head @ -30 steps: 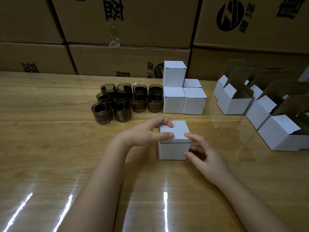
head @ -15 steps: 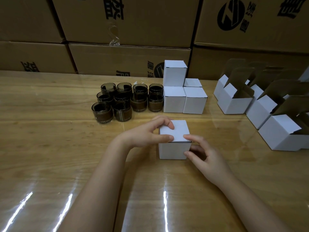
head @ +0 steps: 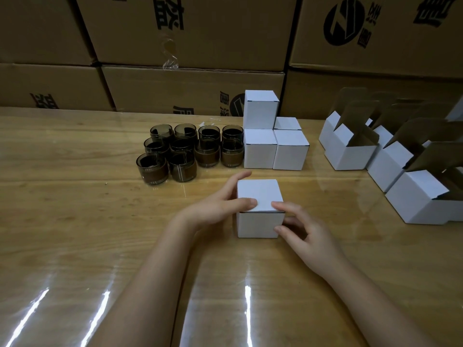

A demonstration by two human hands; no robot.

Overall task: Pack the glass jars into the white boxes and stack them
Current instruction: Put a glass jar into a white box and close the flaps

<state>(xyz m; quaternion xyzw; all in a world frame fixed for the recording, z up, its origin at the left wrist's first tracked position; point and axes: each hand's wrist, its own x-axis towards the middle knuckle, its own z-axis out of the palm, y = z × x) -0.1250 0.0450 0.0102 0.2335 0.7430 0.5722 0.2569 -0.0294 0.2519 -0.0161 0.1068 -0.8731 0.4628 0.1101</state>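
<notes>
Ten jars (head: 182, 166). Five closed boxes (head: 260, 149): four stacked together, and one box (head: 259, 194) apart. At least five open boxes (head: 350, 154); they overlap, so the exact count is unclear. Six cartons (head: 190, 88), partly seen. Two hands: left hand (head: 215, 206), right hand (head: 308, 236).

A single wide-angle view comes from the person's head, looking forward and down across the desk (head: 75, 221), whose far edge meets a wall of brown cartons (head: 200, 28) that fills the top of the picture. It sits close: both forearms rise from the bottom edge, and the left hand (head: 215, 209) and right hand (head: 308, 236) meet at a closed white box (head: 258, 194) just below the middle. The carton edges lean outward toward the sides, and the open boxes (head: 350, 156) at right run off the edge.
</notes>
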